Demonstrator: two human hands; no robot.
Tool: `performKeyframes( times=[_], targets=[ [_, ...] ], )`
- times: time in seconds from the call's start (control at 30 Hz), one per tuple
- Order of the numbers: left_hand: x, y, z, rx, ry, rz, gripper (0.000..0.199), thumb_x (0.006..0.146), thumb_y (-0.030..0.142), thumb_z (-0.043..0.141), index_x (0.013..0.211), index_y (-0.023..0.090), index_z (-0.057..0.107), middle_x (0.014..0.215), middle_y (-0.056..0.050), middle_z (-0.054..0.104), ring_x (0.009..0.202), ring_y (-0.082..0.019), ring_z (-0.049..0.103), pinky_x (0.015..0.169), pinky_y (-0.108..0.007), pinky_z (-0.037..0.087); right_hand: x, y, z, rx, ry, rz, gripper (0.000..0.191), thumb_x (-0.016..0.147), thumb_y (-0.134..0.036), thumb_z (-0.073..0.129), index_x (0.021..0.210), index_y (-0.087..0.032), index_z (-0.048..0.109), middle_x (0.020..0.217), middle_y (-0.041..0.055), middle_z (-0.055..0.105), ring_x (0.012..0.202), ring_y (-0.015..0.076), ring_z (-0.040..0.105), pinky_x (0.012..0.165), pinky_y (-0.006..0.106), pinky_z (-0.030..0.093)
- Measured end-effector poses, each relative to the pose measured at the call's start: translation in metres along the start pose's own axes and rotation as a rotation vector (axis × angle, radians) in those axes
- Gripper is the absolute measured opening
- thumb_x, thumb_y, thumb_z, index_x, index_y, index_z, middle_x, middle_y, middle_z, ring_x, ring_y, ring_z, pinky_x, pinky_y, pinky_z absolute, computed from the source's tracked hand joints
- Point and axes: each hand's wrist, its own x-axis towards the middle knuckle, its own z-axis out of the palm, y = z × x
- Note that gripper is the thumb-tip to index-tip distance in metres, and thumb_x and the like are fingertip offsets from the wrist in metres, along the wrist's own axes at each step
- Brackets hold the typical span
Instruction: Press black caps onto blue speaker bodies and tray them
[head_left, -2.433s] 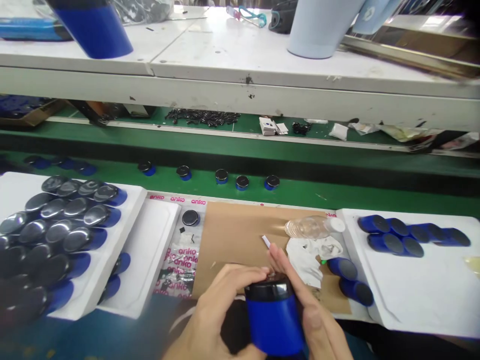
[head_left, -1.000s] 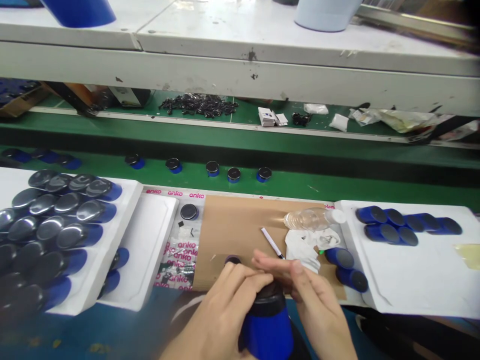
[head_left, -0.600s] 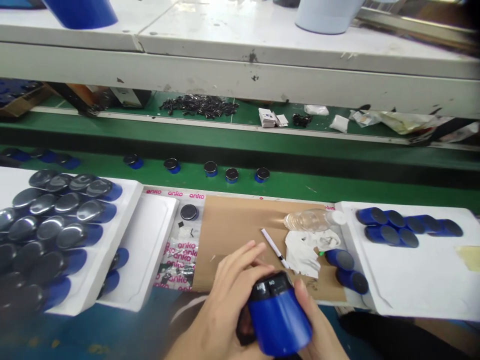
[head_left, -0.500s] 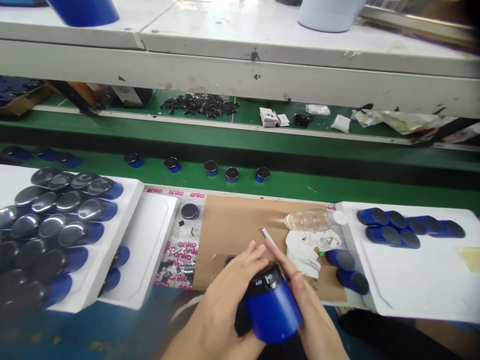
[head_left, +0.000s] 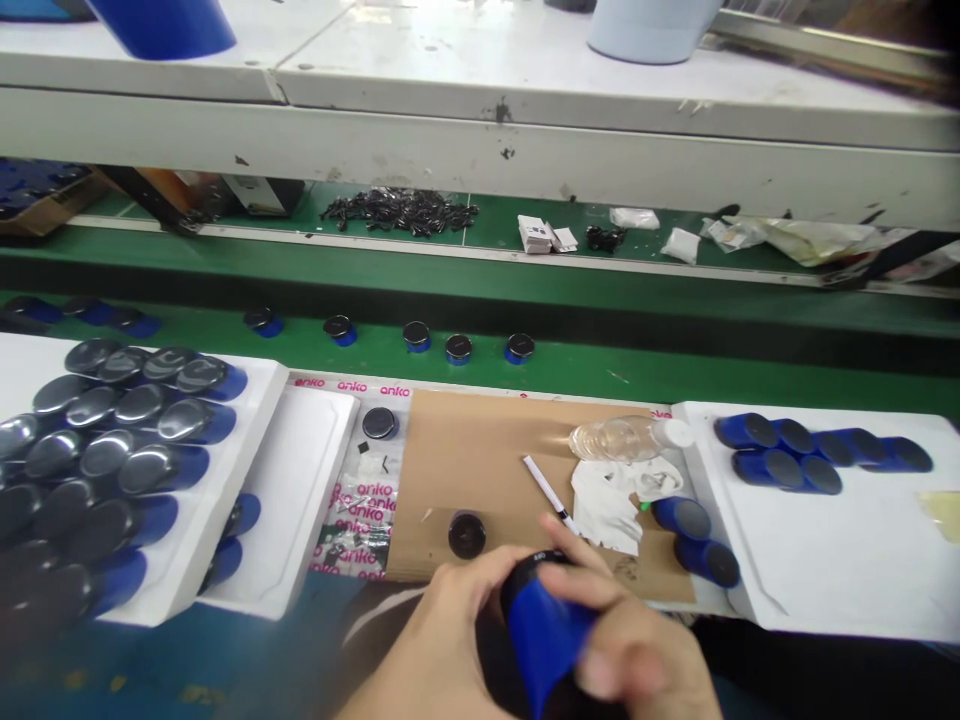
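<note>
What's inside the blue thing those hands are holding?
The blue cylinder in the left hand and right hand has a black top. Its inside cannot be seen: the blue wall and fingers cover it.

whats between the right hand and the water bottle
In the head view, a crumpled white rag lies on the cardboard between the right hand and the water bottle.
</note>
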Motion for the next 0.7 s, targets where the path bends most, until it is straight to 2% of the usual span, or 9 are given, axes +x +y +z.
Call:
performKeyframes(
  times=[0.07,0.13,0.23,0.3,0.33,0.43,0.53,0.6,0.7],
  targets=[
    [-0.001,-0.008,0.002,-0.1,0.075,-0.122,0.097,0.044,0.039,0.096,0.131,0.021,0.057,0.131,-0.017,0.068,0.124,-0.045,0.061,0.108,-0.063,0.046,0.007,-0.004,-0.005,0.216,0.178,0.081,0.034,0.096,-0.052,0.061,0.069,-0.035,0.072,0.085,-0.0073,0.081,0.114,0.018,0.072,0.096,0.032,0.061],
    [-0.002,-0.012,0.004,-0.212,0.141,-0.193,0.11,0.035,0.044,0.098,0.132,0.019,0.054,0.132,-0.019,0.067,0.127,-0.047,0.058,0.111,-0.066,0.04,0.015,-0.005,-0.014,0.253,0.339,0.083,0.055,0.098,-0.052,0.06,0.05,-0.025,0.054,0.05,-0.0052,0.067,0.075,0.0127,0.076,0.079,0.021,0.063],
    [0.0,-0.007,0.003,-0.364,0.096,-0.157,0.107,0.038,0.047,0.099,0.132,0.018,0.056,0.129,-0.017,0.069,0.123,-0.043,0.061,0.109,-0.059,0.042,0.019,-0.002,-0.025,0.106,0.399,0.086,0.052,0.099,-0.046,0.062,0.054,-0.022,0.05,0.04,-0.0076,0.041,0.04,0.0061,0.046,0.053,0.011,0.05],
    [0.004,-0.002,0.002,-0.419,0.059,-0.138,0.109,0.037,0.047,0.101,0.133,0.019,0.058,0.126,-0.015,0.071,0.121,-0.04,0.063,0.109,-0.054,0.042,0.013,0.001,-0.025,0.009,0.393,0.113,0.023,0.098,-0.042,0.065,0.085,-0.024,0.07,0.062,-0.0047,0.061,0.056,0.0067,0.057,0.061,0.011,0.051],
    [0.006,0.0,0.002,-0.438,0.057,-0.128,0.111,0.034,0.045,0.102,0.133,0.021,0.059,0.126,-0.014,0.071,0.121,-0.039,0.063,0.109,-0.053,0.043,0.009,0.002,-0.022,-0.043,0.354,0.114,0.021,0.097,-0.045,0.065,0.105,-0.027,0.072,0.086,-0.0007,0.072,0.079,0.0099,0.067,0.074,0.013,0.054],
    [0.012,0.005,0.001,-0.517,0.029,-0.029,0.108,0.032,0.045,0.103,0.131,0.026,0.064,0.125,-0.011,0.072,0.119,-0.034,0.066,0.108,-0.047,0.047,-0.004,0.0,-0.009,-0.238,0.111,0.117,0.061,0.088,-0.07,0.061,0.14,-0.038,0.06,0.149,-0.0011,0.057,0.138,0.0257,0.052,0.115,0.03,0.042],
    [0.014,0.007,0.002,-0.587,-0.065,0.133,0.09,0.052,0.053,0.095,0.132,0.028,0.063,0.127,-0.01,0.071,0.116,-0.03,0.069,0.106,-0.043,0.05,-0.009,-0.005,-0.001,-0.43,-0.018,0.069,0.054,0.088,-0.057,0.071,0.139,-0.045,0.058,0.148,-0.0073,0.057,0.14,0.0261,0.052,0.119,0.036,0.041],
    [0.012,0.008,0.002,-0.57,-0.109,0.187,0.081,0.063,0.057,0.088,0.134,0.027,0.061,0.128,-0.011,0.069,0.117,-0.03,0.068,0.105,-0.041,0.051,-0.006,-0.006,-0.002,-0.463,-0.025,0.018,0.04,0.096,-0.038,0.066,0.135,-0.046,0.062,0.14,-0.0087,0.064,0.133,0.0209,0.059,0.114,0.031,0.047],
    [0.008,0.012,0.002,-0.506,-0.115,0.15,0.077,0.069,0.065,0.081,0.133,0.028,0.059,0.124,-0.009,0.068,0.112,-0.027,0.067,0.096,-0.034,0.052,0.001,-0.006,-0.01,-0.327,0.035,0.059,0.029,0.105,-0.033,0.049,0.112,-0.039,0.077,0.123,-0.007,0.075,0.12,0.0147,0.068,0.106,0.021,0.052]
  ],
)
